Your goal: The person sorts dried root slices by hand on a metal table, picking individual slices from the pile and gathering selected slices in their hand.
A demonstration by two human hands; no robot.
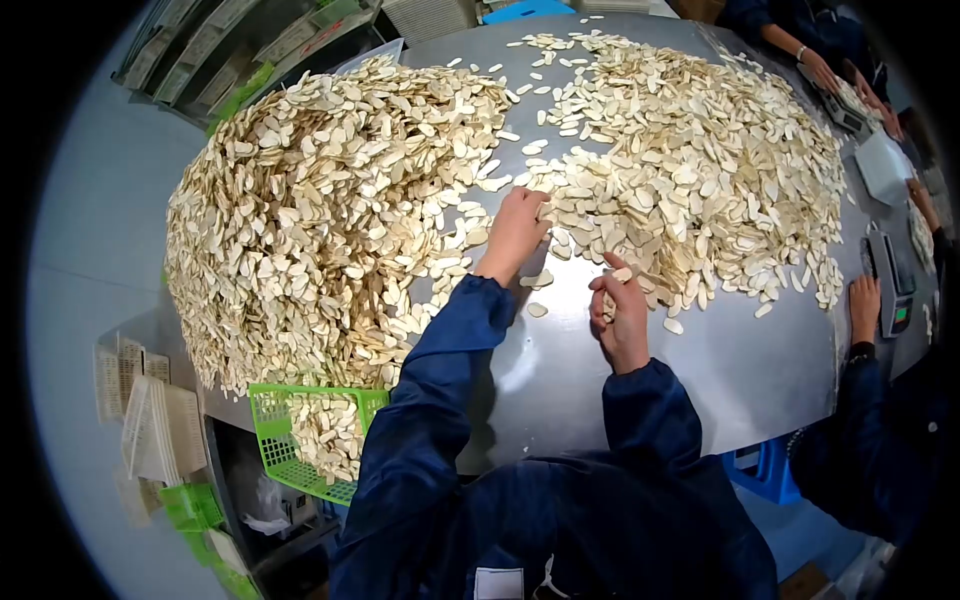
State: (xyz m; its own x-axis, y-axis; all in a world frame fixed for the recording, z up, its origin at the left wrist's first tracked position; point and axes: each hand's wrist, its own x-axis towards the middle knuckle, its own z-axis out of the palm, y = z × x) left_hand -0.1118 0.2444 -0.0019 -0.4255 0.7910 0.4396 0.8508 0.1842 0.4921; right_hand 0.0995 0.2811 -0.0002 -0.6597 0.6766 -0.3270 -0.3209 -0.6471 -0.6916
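Observation:
Two heaps of pale, flat, oval slices lie on a metal table (560, 400): a tall left heap (300, 200) and a lower right heap (700, 170). My left hand (518, 232) reaches to the near left edge of the right heap, its fingers curled down at a slice. My right hand (622, 315) is just below that heap, palm turned up, with its fingers curled round several slices. A few loose slices (537, 281) lie on the metal between my hands.
A green basket (375, 398) with slices stands at the table's left front edge. White baskets (165, 430) are stacked at far left, near racks (185, 50). Co-workers' hands (865, 308) are at the right, beside scales (895, 290) and a white container (882, 168).

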